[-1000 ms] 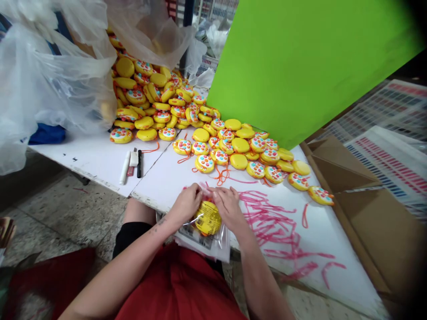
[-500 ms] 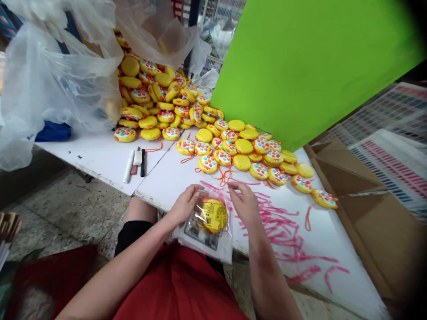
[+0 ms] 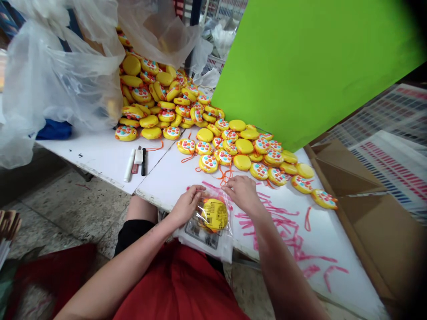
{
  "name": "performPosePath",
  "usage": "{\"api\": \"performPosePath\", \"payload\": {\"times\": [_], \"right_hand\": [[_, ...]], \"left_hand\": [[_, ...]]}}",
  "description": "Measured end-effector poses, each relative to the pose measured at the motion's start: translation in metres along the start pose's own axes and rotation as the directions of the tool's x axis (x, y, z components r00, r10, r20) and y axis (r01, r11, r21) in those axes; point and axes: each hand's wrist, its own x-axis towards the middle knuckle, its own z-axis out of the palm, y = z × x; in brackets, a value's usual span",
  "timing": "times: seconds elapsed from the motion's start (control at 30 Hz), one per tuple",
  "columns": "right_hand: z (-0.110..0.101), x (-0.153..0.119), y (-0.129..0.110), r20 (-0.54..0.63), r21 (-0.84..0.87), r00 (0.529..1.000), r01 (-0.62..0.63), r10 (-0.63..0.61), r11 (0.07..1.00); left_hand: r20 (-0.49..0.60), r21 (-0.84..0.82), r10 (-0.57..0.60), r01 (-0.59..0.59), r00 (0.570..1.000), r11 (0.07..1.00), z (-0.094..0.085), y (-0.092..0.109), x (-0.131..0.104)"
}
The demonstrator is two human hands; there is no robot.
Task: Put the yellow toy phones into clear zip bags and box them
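Note:
A clear plastic bag with a yellow round toy inside lies on other bags at the table's near edge, over my lap. Dark print shows across its front. My left hand is closed at the bag's upper left edge, thumb and fingers pinching the plastic. Over the bag's upper right edge, my right hand has its fingers bent and their tips together. What lies between those tips is too small to make out. Pink strips are scattered on the table to the right of the bag.
Beyond my hands spreads a pile of yellow toys with orange cords. A white pen and a black marker lie to the left. A green panel stands behind; a cardboard box borders the table's right side.
My right hand has shifted left along the bag's top edge, its fingertips now closer to my left hand. The left hand stays at the bag's corner.

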Motion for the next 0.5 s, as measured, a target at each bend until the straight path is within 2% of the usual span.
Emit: {"api": "performPosePath", "payload": {"times": [0.1,0.37,0.5], "right_hand": [[-0.004,0.009,0.004,0.049,-0.044,0.998,0.031,-0.029,0.999],[-0.001,0.020,0.006,0.132,-0.010,0.982,0.137,-0.135,0.990],[0.002,0.025,0.008,0.225,0.019,0.954,0.197,-0.196,0.980]], "left_hand": [[-0.014,0.045,0.009,-0.008,1.000,0.999,0.001,-0.002,0.001],[-0.034,0.111,0.021,-0.017,0.999,0.994,0.001,-0.003,0.001],[-0.029,0.136,0.018,-0.014,0.999,0.991,0.001,-0.001,0.001]]}}
